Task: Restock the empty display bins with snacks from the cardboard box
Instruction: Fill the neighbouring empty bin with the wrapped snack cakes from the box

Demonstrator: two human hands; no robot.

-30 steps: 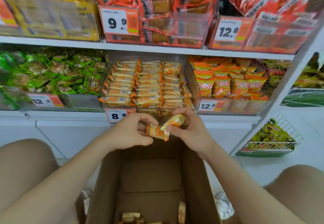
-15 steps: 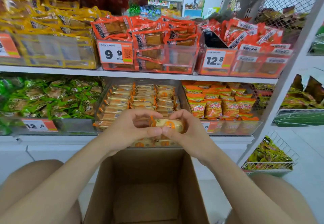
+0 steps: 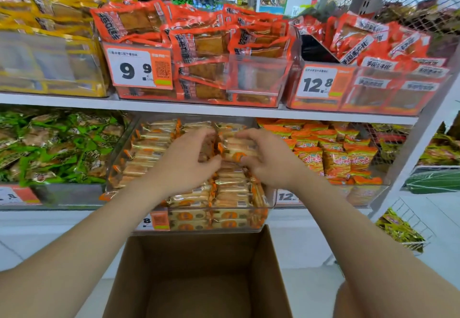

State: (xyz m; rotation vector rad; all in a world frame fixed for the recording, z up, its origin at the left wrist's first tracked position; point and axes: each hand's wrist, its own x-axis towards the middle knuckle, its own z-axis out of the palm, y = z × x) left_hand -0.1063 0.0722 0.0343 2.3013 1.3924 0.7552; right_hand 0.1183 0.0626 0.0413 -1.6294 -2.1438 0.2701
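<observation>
While both your arms reach forward over the cardboard box (image 3: 199, 268), your hands meet above the clear bin (image 3: 189, 220) in the middle of the lower shelf. Your left hand (image 3: 185, 160) hovers palm down over the rows of snack packs (image 3: 229, 193), its fingers curled towards the right, and you cannot tell from here whether it is pinching anything. Your right hand (image 3: 267, 158) grasps one pale pack with an orange spot (image 3: 235, 155) between thumb and fingers, holding it just on top of the stacked packs at the far middle of the bin. That bin looks nearly full, with packs lying in neat rows from near to far. A price tag (image 3: 154, 220) sits on its near wall, partly hidden by your left forearm. To the left, a bin holds green packets (image 3: 57, 143); to the right, a bin holds orange bags (image 3: 333, 153). On the upper shelf, orange-red packs (image 3: 199, 38) fill a bin marked 9.9 (image 3: 139, 68), and a tag further right reads 12.8 (image 3: 317, 84). The box stands open just near the shelf, its visible inside bare.
</observation>
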